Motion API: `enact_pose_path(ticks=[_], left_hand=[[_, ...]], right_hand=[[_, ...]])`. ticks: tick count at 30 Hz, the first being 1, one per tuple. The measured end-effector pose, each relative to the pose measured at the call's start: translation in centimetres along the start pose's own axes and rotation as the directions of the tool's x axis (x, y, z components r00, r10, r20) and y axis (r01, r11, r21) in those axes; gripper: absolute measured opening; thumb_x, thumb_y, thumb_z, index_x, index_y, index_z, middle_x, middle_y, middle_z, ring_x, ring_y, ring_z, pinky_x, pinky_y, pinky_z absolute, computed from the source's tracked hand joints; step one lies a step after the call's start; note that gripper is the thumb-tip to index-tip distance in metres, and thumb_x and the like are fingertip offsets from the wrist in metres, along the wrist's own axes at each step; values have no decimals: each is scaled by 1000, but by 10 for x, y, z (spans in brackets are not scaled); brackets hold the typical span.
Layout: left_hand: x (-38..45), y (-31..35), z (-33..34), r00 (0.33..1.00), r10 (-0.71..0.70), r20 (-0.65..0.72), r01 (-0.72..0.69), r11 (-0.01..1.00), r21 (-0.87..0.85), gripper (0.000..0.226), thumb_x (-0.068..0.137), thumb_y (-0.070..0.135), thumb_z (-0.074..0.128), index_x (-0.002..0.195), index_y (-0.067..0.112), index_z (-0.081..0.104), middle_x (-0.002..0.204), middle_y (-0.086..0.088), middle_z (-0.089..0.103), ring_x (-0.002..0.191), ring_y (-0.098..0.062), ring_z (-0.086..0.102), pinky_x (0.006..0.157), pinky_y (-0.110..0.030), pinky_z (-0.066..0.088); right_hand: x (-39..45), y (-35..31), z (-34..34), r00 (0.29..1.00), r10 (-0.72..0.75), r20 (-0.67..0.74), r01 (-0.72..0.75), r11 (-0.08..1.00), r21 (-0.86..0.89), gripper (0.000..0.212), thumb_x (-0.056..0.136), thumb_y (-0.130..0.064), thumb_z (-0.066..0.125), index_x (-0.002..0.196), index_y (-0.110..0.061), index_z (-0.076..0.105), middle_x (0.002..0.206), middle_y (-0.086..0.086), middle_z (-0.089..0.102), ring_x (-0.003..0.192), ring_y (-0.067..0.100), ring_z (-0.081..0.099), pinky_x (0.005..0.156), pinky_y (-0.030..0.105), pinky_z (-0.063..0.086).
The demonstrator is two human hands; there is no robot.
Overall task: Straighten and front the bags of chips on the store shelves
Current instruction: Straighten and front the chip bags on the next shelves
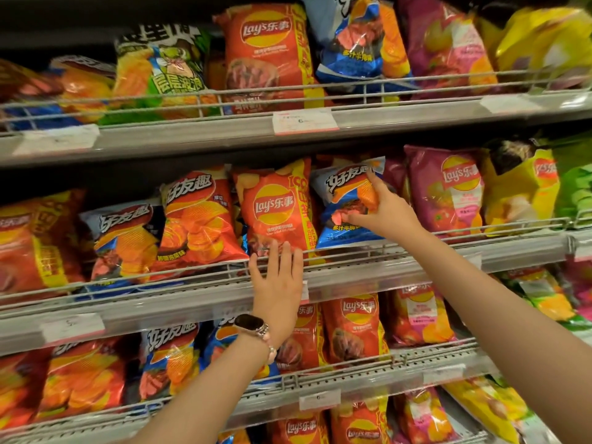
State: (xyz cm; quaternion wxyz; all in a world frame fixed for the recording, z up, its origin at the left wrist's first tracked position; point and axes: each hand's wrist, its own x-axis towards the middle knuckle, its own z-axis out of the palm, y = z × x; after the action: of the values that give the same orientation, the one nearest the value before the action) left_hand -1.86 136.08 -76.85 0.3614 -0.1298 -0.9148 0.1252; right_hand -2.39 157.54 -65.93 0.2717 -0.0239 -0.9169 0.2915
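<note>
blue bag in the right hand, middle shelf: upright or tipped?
Tipped. The blue bag leans left, its top edge slanting, while the right hand grips its front; the neighbouring red Lay's bag stands straighter.

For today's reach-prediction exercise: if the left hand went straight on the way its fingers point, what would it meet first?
The left hand points up and into the shelf; it would probably first meet the red Lay's bag just beyond its fingertips, though depth is uncertain.

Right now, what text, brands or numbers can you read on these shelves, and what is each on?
"Lay's 乐事": red bag on the middle shelf, touched low down by the left hand.
"好友趣": blue bag gripped by the right hand.
"好友趣": orange-red bag left of the red one.
"6": top shelf price tag; its smaller print is unreadable.
Other price tags: too blurred.
</note>
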Motion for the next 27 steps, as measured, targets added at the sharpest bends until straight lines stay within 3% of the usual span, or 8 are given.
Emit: enact_pose_path(ticks=[4, 8, 11, 13, 15, 18, 20, 27], left_hand=[[2, -5, 1, 997, 44, 66, -40, 998, -55, 91, 86, 29, 62, 151, 12, 0, 159, -12, 8, 146, -33, 3, 111, -60, 3], [1, -24, -17, 984, 162, 73, -143, 965, -218, 100, 78, 58, 63, 151, 18, 8, 157, -5, 13, 145, -26, 8, 113, -52, 9], [-3, -43, -40, 985, 151, -85, -173, 888, -425, 79, 81, 56, 62, 144, 14, 36, 147, -10, 35, 138, -28, 29, 110, -43, 26], [-5, -57, -49, 959, 33, -281, -160, 883, -441, 60, 80, 43, 68, 127, 9, 55, 131, -13, 51, 124, -31, 46, 102, -43, 37], [-3, -77, -53, 919, -146, -365, -35, 895, -444, 54, 78, 39, 71, 121, 9, 58, 125, -14, 53, 119, -32, 49, 98, -46, 40], [5, -111, -54, 892, -407, -196, 272, 830, -487, 76, 72, 55, 71, 136, 23, 44, 142, -13, 36, 132, -32, 31, 101, -52, 33], [10, -133, -50, 874, -484, -48, 394, 762, -514, 96, 65, 66, 71, 144, 33, 29, 151, -12, 22, 139, -31, 17, 106, -55, 27], [23, -170, -25, 842, -437, 318, 521, 503, -689, 130, 44, 74, 75, 149, 44, 5, 155, -17, 15, 141, -36, 23, 109, -49, 31]], right_hand=[[-4, 3, 3, 998, -14, -55, 18, 998, 63, 111, 60, -72, 68, 150, -33, 15, 129, 7, 58, 116, 34, 55, 90, 42, 45], [-2, 9, 10, 991, -9, -133, 23, 994, 105, 94, 66, -60, 73, 143, -27, 29, 125, 5, 60, 113, 33, 56, 79, 35, 40], [-1, 11, 15, 986, -9, -164, 22, 997, 77, 87, 68, -59, 71, 140, -26, 33, 121, 5, 62, 111, 34, 57, 74, 33, 36], [-3, 11, 16, 982, -2, -191, 17, 997, 76, 88, 66, -62, 71, 139, -27, 36, 121, 6, 62, 110, 34, 57, 74, 34, 38], [-8, 10, 15, 972, -2, -233, 23, 996, 86, 89, 63, -65, 71, 137, -28, 38, 119, 6, 63, 108, 34, 59, 78, 38, 44], [-16, 8, 10, 948, -16, -317, 54, 992, 114, 87, 60, -66, 71, 135, -31, 42, 116, 5, 66, 107, 33, 60, 85, 44, 48], [-20, 5, 4, 931, -17, -364, 74, 987, 145, 85, 61, -64, 72, 135, -32, 44, 116, 5, 66, 107, 31, 61, 88, 46, 49], [-39, -14, -18, 924, 0, -382, 103, 964, 247, 88, 57, -70, 67, 134, -31, 47, 111, 4, 67, 101, 26, 63, 90, 48, 51]])
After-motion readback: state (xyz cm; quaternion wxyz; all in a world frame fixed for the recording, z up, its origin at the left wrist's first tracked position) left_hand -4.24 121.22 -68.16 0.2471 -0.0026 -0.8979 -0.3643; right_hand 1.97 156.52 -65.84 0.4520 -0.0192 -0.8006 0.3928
